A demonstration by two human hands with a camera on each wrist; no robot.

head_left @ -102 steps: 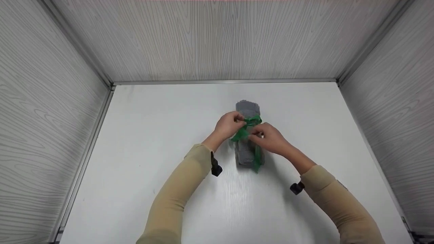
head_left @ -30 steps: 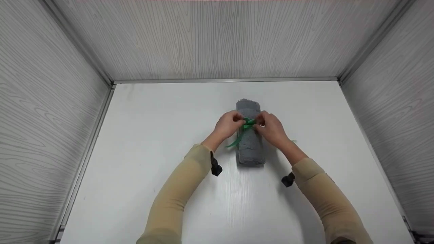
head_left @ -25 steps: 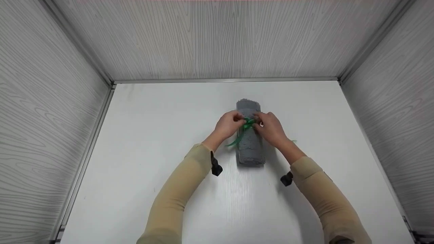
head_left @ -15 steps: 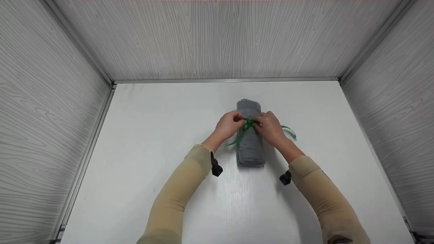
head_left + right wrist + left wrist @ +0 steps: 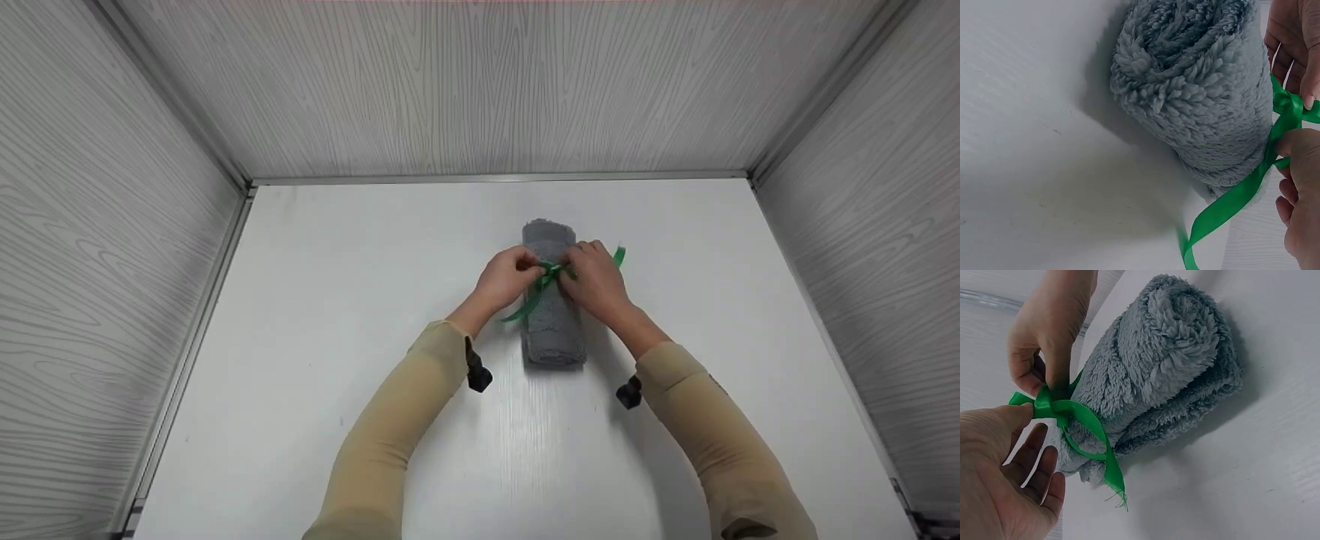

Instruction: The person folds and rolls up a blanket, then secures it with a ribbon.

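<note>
A rolled grey fluffy towel [image 5: 553, 322] lies lengthwise on the white table, with a green ribbon [image 5: 1086, 416] around its middle. My left hand [image 5: 506, 276] pinches a bit of the ribbon at the knot between thumb and forefinger, its other fingers loosely bent in the left wrist view. Close against it on the right, my right hand [image 5: 596, 279] pinches the ribbon at the knot too, its fingertips partly hidden. One frayed ribbon tail hangs over the towel's left side. In the head view another piece of ribbon sticks up beyond the right hand.
The white table [image 5: 337, 285] is bounded by grey wood-grain panels at the back [image 5: 480, 90] and both sides. Small black cameras [image 5: 478, 375] sit at the cuffs of both tan sleeves.
The big green loops seen at first have become a smaller knot. My right hand has shifted slightly up and turned inward, and the right ribbon end has swung upward. My left hand holds still.
</note>
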